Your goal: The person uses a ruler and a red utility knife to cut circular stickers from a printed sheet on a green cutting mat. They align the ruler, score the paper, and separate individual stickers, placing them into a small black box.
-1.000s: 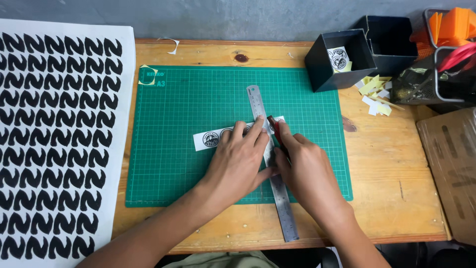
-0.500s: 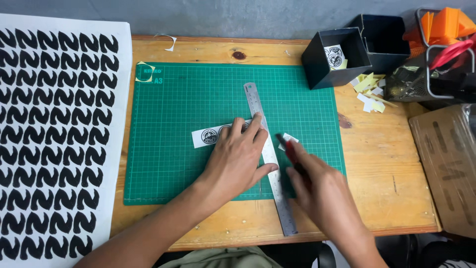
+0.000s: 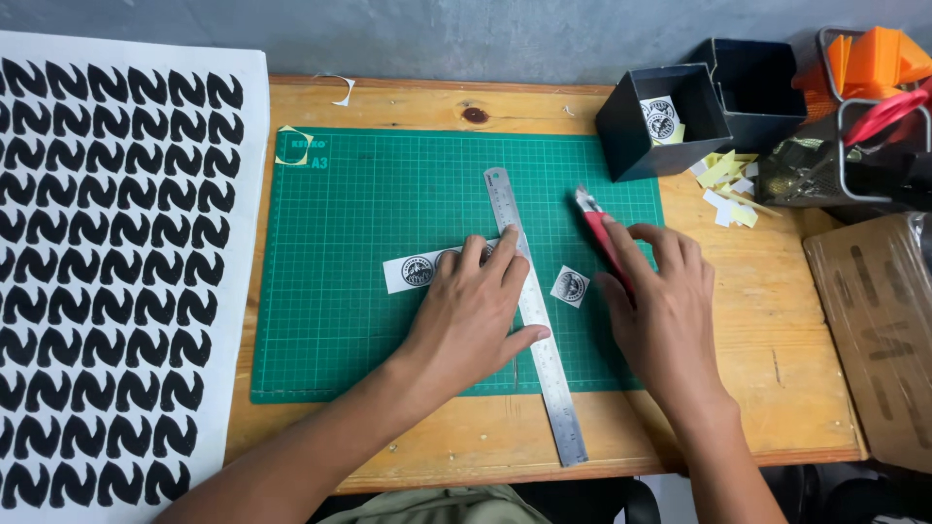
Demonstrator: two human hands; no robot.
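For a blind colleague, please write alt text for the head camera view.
A left hand presses a steel ruler and a paper sticker strip onto a green cutting mat, while the right hand holds a red utility knife beside one cut-off sticker.

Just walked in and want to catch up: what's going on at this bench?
A person is working at a green cutting mat on a wooden table. The left hand presses a steel ruler and a white sticker strip flat. The right hand holds a red utility knife, blade pointing away. One cut square sticker lies loose between ruler and knife. A black box behind holds more stickers.
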